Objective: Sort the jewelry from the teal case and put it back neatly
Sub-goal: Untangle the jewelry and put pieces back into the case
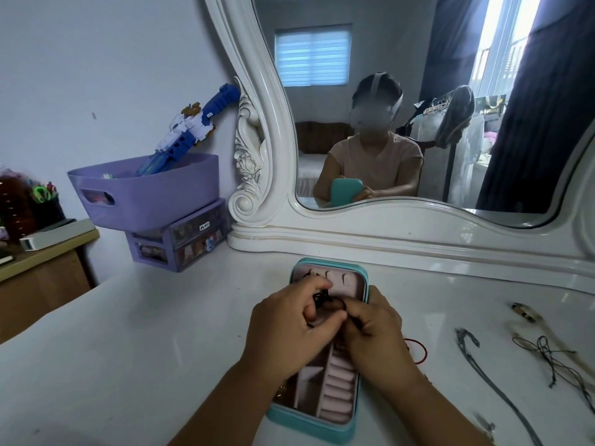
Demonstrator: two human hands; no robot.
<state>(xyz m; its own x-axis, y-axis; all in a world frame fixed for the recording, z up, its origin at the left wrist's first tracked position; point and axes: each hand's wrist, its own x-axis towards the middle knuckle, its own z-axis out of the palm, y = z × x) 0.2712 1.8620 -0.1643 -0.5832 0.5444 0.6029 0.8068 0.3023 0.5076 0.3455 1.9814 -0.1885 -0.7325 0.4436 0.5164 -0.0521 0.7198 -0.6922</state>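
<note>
The teal case [325, 410] lies open on the white table [128, 365], low in the middle of the frame. Its lid stands up at the far end, and the inside is pink with little rolls and boxes.

Both hands are over the case, close together, fingertips meeting. The left hand [283, 329] has its fingers curled and pinches a black cord [320, 297], which is bunched in a small tangle just above the fingers. The right hand [373, 329] is curled too and pinches the same cord from the other side.

A red string [418, 349] peeks out just right of the right hand. Further right on the table lie a gray cord [483, 371] and a thin dark cord [547, 355] in loose loops, with a beige strap [528, 317] near the right edge.

A big white mirror [277, 149] stands behind the case. At the upper left, a purple basket [145, 191] holds a blue toy [193, 130] and sits on small purple drawers [180, 243].
</note>
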